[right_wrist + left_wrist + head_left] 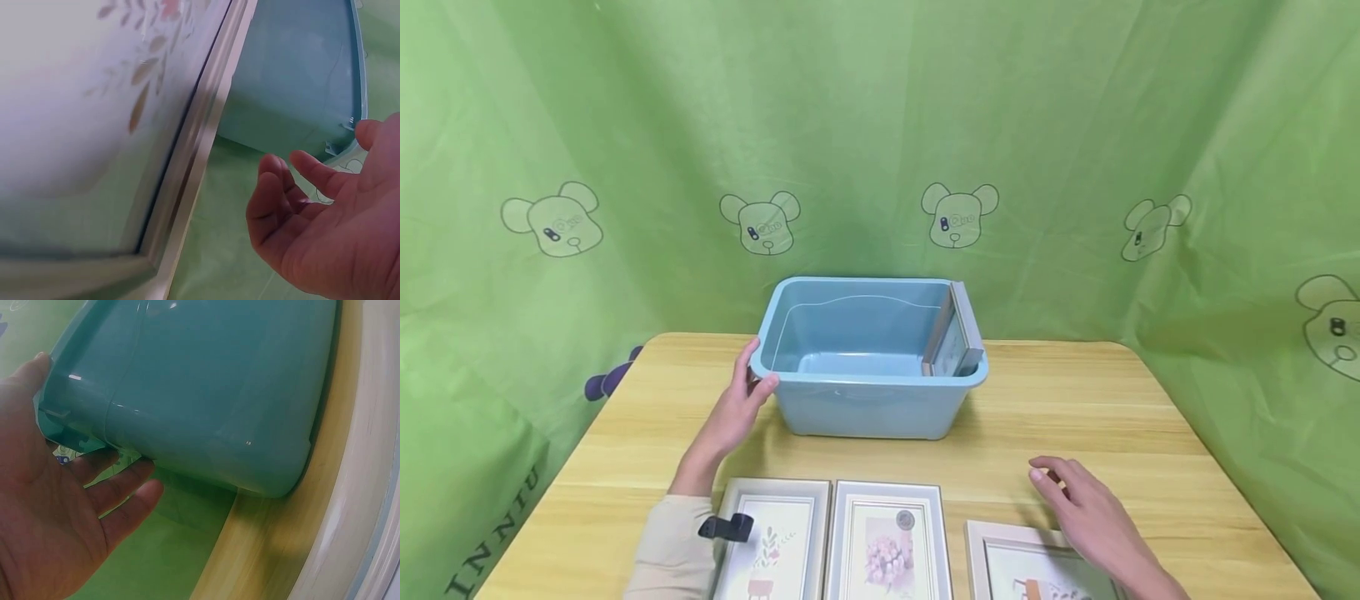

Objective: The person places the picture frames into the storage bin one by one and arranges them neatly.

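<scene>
My left hand (735, 415) grips the front left corner of a light blue plastic bin (865, 407), thumb at the front rim and fingers along the end wall. In the left wrist view its lower fingers (134, 509) lie fairly straight beside the bin. Inside the bin, a picture frame (958, 337) stands upright against the right end, its top above the rim. My right hand (1093, 521) holds nothing; its fingers are loosely bent. It hovers over a pale picture frame (977, 554) with a leafy print, which it partly covers in the head view.
Two more frames lie side by side in front of the bin: a left picture frame (823, 533) with a potted plant print and a middle picture frame (936, 542) with pink flowers. A green curtain (865, 125) hangs behind and beside the wooden table (1060, 392).
</scene>
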